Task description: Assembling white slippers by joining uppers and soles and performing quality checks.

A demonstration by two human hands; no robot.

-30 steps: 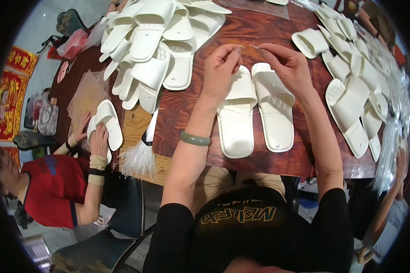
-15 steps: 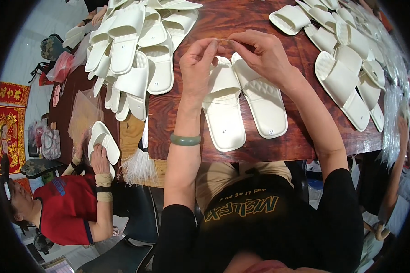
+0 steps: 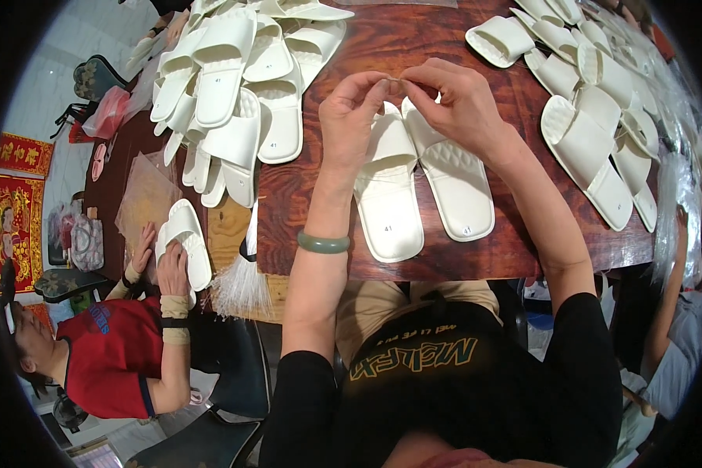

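My left hand (image 3: 349,117) and my right hand (image 3: 466,105) meet fingertip to fingertip above the far end of a pair of white slippers. Both pinch a thin strand (image 3: 395,80), mostly hidden by the fingers; its exact kind is too small to make out. Below lie the left slipper (image 3: 388,207) and the right slipper (image 3: 462,199), side by side with straps up and heels toward me. My wrists and fingers partly cover their toe ends. They rest on the reddish-brown wooden table (image 3: 282,230).
White slippers are heaped at the left (image 3: 226,74) and right (image 3: 585,152). A bundle of thin white strands (image 3: 243,285) hangs at the table's left edge. A co-worker in red (image 3: 113,355) handles a slipper (image 3: 185,238) beside clear bags (image 3: 147,191). Another person (image 3: 682,335) is at right.
My hands have shifted slightly right and nearer to me, and their fingertips have come closer together. At left, the co-worker's far hand has moved toward the clear bags.
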